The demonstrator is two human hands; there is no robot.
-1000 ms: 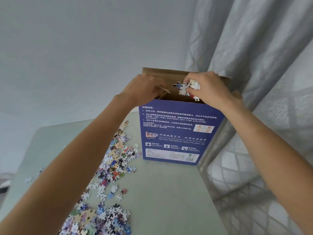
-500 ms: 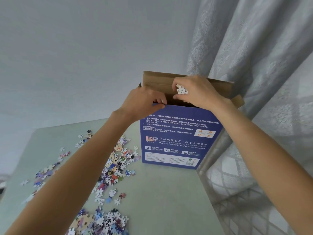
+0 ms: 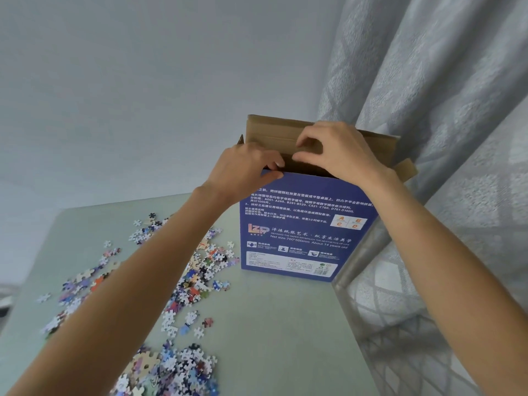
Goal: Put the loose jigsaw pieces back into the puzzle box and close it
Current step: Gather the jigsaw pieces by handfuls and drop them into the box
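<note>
Puzzle box (image 3: 297, 224): upright, mouth open; left hand (image 3: 243, 167) pinches its near rim, right hand (image 3: 340, 155) curled empty above (loose pieces (image 3: 200, 270) lie leftward on bench (image 3: 271, 324)).

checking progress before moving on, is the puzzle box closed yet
No, the puzzle box stands upright with its brown top flap raised, and many loose jigsaw pieces lie on the table.

One puzzle box (image 3: 297, 224), two hands on it, left (image 3: 243, 170) and right (image 3: 340, 152). One bench (image 3: 280, 324), one curtain (image 3: 428, 81). Loose jigsaw pieces (image 3: 185, 281)? Way too many to count, easily dozens.
</note>
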